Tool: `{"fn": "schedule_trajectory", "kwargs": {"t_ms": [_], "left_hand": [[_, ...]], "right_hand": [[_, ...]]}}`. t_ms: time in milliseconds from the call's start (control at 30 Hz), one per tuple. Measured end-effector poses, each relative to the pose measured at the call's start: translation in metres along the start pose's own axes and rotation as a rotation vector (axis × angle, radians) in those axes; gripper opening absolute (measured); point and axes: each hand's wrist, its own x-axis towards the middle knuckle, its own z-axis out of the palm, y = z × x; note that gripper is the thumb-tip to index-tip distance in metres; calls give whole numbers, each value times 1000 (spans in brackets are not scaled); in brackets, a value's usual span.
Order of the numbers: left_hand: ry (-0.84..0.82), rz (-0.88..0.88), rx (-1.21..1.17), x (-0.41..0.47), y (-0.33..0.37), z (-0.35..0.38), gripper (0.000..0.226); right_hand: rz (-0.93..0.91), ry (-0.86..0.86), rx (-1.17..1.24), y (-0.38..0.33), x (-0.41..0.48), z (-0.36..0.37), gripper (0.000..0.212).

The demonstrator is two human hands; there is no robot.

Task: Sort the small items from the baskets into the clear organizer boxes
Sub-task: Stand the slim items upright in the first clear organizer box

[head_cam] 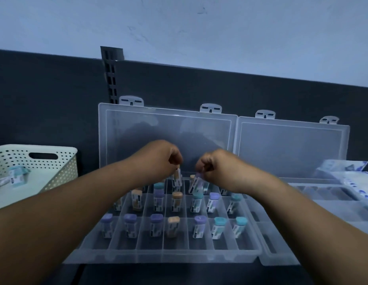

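At the near edge, first organizer box [162, 254]: front row of compartments, nothing visible inside. Next row back: 7 capped vials [156, 225] standing 1 per compartment, caps purple, tan and teal. Row behind that: about 6 more, same 3 cap colours; exact count uncertain where the forearms cross.

Over the far rows, both hands close together, knuckles up. Left hand [160, 157]: fingertips pinching a vial [177, 178] by its top end, roughly upright, lower end inside a far compartment. Right hand [218, 167]: pinching a second vial [196, 185], tilted, lower end just over or just inside the neighbouring compartment; cannot tell which.

To the right, touching the first box: second organizer box [282, 258], no vials visible in it. To the left, further back: white perforated basket [61, 173], a few vials lying on its floor. Far right: pale printed packets [347, 177], print unreadable. Behind: clear lids [166, 130] propped open against the dark panel.

Judgement: first box roughly half filled or more, 2 vials going in now. Remaining: basket leftovers, the unfilled front row, the whole second box.
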Motion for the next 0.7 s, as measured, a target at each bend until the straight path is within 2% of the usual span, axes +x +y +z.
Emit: {"fn": "schedule_trajectory", "kwargs": {"t_ms": [133,433,700], "left_hand": [[-46,-14,25,-1,-1,6,16],[-106,-36,68,2,-5,18,11],[-167,-61,72,5,-6,26,21]], "right_hand": [[-35,-27,-66,1,5,9,15],[-15,-112,-59,2,12,15,16],[11,-168,-63,5,19,21,17]]}}
